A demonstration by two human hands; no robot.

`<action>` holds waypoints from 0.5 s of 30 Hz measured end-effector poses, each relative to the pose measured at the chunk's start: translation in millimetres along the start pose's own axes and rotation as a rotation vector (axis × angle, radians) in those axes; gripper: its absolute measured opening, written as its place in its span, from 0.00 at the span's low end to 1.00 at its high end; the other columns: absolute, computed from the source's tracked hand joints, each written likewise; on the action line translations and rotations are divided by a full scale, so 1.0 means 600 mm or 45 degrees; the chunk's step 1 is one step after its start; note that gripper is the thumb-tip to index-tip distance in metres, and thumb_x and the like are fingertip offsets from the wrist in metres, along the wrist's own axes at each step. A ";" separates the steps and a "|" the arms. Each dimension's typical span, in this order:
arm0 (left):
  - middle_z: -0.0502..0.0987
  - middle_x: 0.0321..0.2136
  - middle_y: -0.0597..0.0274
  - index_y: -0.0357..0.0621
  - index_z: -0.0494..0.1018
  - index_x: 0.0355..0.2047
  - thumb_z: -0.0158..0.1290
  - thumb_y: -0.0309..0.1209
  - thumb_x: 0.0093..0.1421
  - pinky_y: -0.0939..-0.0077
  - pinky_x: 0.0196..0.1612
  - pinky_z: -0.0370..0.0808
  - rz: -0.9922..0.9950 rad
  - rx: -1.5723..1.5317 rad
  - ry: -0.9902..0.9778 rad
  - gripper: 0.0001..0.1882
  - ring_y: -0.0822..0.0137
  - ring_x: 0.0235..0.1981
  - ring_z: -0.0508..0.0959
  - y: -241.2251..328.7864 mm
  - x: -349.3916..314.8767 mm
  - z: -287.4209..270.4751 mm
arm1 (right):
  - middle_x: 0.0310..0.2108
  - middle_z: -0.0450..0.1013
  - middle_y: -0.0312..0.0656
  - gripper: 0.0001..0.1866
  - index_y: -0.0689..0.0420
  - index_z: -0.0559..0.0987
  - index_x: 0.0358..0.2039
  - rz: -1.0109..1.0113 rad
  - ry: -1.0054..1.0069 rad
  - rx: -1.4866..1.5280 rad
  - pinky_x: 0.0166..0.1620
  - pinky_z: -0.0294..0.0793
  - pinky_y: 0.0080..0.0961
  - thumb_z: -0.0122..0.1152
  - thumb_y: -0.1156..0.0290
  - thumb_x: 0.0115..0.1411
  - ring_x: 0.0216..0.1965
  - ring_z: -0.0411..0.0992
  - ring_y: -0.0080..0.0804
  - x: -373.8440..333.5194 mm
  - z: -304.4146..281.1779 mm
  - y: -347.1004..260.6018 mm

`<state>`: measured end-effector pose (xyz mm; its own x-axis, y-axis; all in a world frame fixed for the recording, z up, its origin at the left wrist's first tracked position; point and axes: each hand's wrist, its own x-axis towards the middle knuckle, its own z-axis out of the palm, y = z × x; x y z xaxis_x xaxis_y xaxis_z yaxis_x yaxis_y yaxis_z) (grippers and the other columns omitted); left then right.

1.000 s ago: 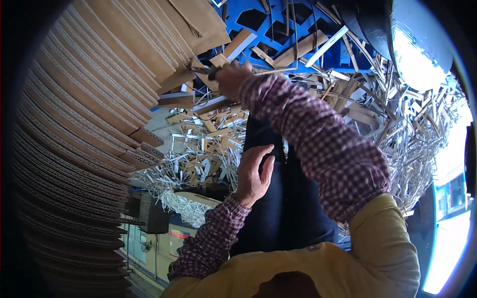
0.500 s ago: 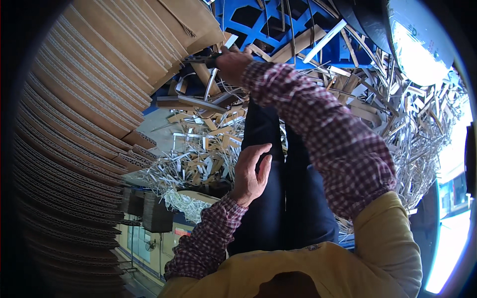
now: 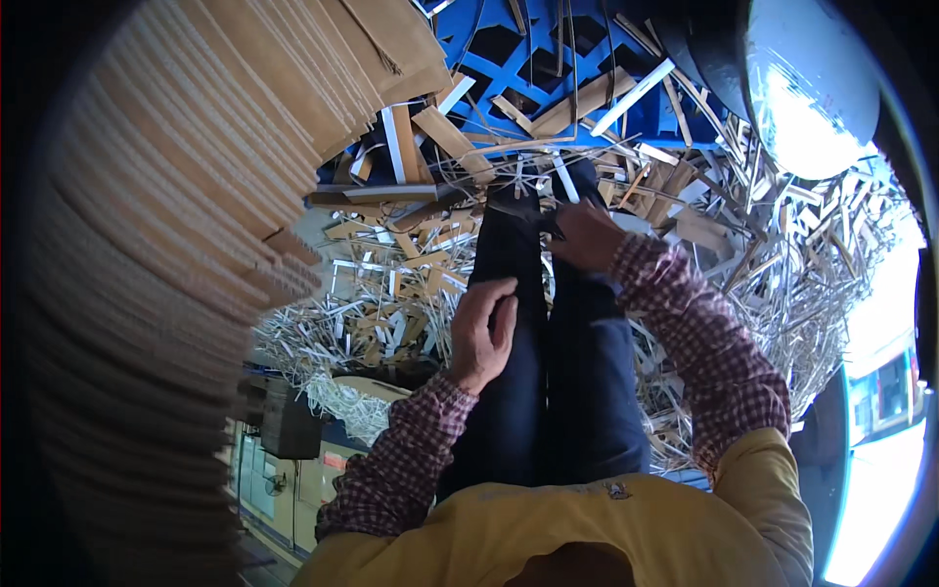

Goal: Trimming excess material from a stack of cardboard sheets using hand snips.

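My left hand (image 3: pixel 478 333) hovers over my left thigh, its fingers slightly curled and apart from the thumb, with nothing in it. My right hand (image 3: pixel 589 238) is above my right knee, closed around a hand tool with a dark handle and a narrow grey metal end (image 3: pixel 515 208) pointing left; its exact kind is blurred. To my left rises a tall stack of brown corrugated cardboard sheets (image 3: pixel 210 127). Neither hand touches the stack.
Cardboard strips and shreds (image 3: pixel 391 313) cover the floor around my legs. A blue plastic pallet (image 3: pixel 548 64) lies ahead under loose strips (image 3: pixel 584 103). A shiny rounded wrapped object (image 3: pixel 807 83) stands at the far right.
My right hand has drawn back from the corner of the cardboard stack, toward me and to the right, with the tool in it. The left hand has barely moved.
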<state>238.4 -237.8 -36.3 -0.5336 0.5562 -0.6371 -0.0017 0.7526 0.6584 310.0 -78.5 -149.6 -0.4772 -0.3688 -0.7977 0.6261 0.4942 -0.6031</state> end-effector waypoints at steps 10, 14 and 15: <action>0.69 0.28 0.54 0.40 0.66 0.34 0.50 0.23 0.48 0.67 0.36 0.66 0.120 0.196 -0.111 0.11 0.55 0.32 0.69 0.065 -0.082 -0.023 | 0.44 0.60 0.57 0.12 0.65 0.72 0.23 -0.555 0.735 0.116 0.41 0.62 0.40 0.53 0.67 0.45 0.43 0.62 0.46 -0.032 -0.083 -0.232; 0.69 0.29 0.52 0.39 0.67 0.32 0.50 0.26 0.47 0.64 0.37 0.65 0.026 0.429 -0.217 0.10 0.50 0.33 0.69 0.085 -0.124 -0.034 | 0.24 0.69 0.47 0.06 0.60 0.74 0.22 -0.693 0.192 0.031 0.26 0.71 0.34 0.51 0.72 0.43 0.26 0.71 0.40 -0.055 0.048 -0.256; 0.69 0.29 0.53 0.40 0.67 0.33 0.50 0.25 0.47 0.64 0.38 0.64 0.072 0.340 -0.242 0.11 0.52 0.33 0.68 0.099 -0.127 -0.035 | 0.26 0.68 0.45 0.08 0.59 0.74 0.24 -0.703 -0.167 0.066 0.29 0.69 0.36 0.51 0.69 0.43 0.30 0.70 0.41 -0.083 0.044 -0.241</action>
<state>261.1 -243.2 59.9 -0.3595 0.6365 -0.6824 0.2585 0.7706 0.5826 259.4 -152.5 -22.9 -0.6638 -0.6576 -0.3562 0.3368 0.1624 -0.9275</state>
